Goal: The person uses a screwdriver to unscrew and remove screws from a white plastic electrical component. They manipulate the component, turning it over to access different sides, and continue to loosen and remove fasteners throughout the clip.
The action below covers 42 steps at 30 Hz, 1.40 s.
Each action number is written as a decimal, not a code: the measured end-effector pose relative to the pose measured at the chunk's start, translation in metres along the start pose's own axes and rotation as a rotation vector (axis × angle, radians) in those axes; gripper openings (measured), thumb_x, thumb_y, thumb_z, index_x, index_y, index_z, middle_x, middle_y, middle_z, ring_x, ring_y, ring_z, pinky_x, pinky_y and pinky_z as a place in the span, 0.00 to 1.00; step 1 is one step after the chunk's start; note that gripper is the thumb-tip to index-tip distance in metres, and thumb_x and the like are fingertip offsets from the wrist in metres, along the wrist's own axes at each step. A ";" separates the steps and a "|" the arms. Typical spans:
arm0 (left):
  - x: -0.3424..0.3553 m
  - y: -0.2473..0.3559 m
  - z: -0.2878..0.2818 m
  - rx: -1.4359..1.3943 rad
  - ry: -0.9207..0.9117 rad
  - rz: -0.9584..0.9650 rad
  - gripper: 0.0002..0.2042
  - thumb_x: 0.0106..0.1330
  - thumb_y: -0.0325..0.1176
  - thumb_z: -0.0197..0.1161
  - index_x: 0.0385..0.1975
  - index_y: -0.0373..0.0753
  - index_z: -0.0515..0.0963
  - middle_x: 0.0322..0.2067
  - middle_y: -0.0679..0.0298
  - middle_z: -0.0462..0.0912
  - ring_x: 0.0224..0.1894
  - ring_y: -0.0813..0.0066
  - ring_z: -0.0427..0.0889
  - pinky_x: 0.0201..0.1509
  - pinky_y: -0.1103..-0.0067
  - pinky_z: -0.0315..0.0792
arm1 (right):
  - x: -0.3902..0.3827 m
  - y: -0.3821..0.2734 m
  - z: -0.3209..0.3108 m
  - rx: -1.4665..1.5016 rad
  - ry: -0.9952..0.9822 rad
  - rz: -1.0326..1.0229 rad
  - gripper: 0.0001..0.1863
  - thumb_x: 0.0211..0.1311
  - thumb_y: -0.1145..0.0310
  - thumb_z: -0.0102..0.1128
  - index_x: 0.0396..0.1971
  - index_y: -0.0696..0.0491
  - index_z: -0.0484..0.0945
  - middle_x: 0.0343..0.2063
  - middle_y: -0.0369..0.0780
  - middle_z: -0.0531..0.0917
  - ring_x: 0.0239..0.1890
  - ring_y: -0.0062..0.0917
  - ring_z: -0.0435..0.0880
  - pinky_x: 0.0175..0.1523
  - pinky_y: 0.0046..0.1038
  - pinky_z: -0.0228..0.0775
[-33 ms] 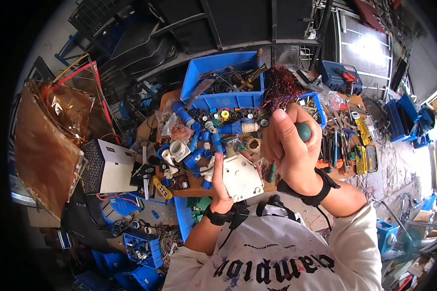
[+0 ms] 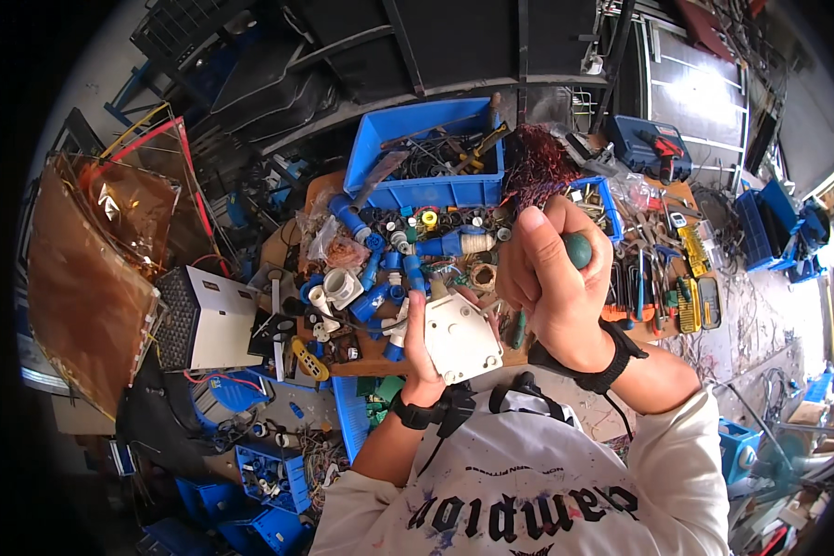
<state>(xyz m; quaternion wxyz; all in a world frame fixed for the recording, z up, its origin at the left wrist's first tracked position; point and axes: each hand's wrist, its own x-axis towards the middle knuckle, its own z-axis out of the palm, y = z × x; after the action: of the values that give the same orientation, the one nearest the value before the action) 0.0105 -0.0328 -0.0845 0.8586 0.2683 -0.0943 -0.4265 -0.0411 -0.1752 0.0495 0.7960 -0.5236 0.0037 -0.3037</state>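
My left hand (image 2: 423,360) grips a white, roughly square plastic housing (image 2: 465,341) by its left side. The housing's face has small round holes and corner bosses, and it is held up in front of the table edge. My right hand (image 2: 558,278) is raised to the right of it, closed in a fist round a green-handled tool (image 2: 578,250). Only the rounded end of that handle shows; the rest is hidden by the fingers. Below the right fist, a second green handle (image 2: 519,330) lies at the table's edge.
Blue and white pipe fittings (image 2: 371,301) crowd the wooden table (image 2: 371,350) on the left. Behind them stands a blue crate (image 2: 426,193) of tools. Pliers and other hand tools (image 2: 649,269) lie at right, near a yellow bit case (image 2: 688,304). A yellow power strip (image 2: 309,360) is at front left.
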 end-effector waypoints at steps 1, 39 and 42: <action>0.000 0.000 -0.001 0.018 0.018 0.020 0.37 0.63 0.70 0.42 0.44 0.34 0.71 0.34 0.48 0.81 0.32 0.56 0.83 0.37 0.65 0.79 | 0.000 0.003 -0.001 -0.066 0.006 -0.034 0.18 0.71 0.68 0.51 0.20 0.51 0.59 0.09 0.32 0.63 0.09 0.14 0.58 0.14 0.21 0.50; 0.002 0.009 0.013 -0.812 -0.212 -0.259 0.28 0.68 0.49 0.54 0.55 0.29 0.66 0.47 0.51 0.71 0.48 0.58 0.76 0.50 0.54 0.79 | 0.008 -0.035 -0.024 0.317 0.158 0.001 0.19 0.71 0.57 0.49 0.22 0.50 0.61 0.13 0.34 0.61 0.14 0.20 0.62 0.25 0.28 0.67; 0.001 0.004 0.017 -0.900 -0.249 -0.260 0.27 0.65 0.46 0.59 0.55 0.29 0.66 0.51 0.52 0.68 0.51 0.58 0.75 0.54 0.54 0.77 | 0.010 -0.037 -0.023 0.331 0.153 -0.013 0.19 0.71 0.57 0.50 0.22 0.50 0.61 0.14 0.34 0.62 0.15 0.20 0.63 0.26 0.28 0.68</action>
<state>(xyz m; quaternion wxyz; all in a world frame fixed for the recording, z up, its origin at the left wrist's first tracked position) 0.0077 -0.0383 -0.0685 0.8114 -0.1731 0.0317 -0.5574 -0.0584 -0.2087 0.0731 0.8668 -0.3608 0.0108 -0.3441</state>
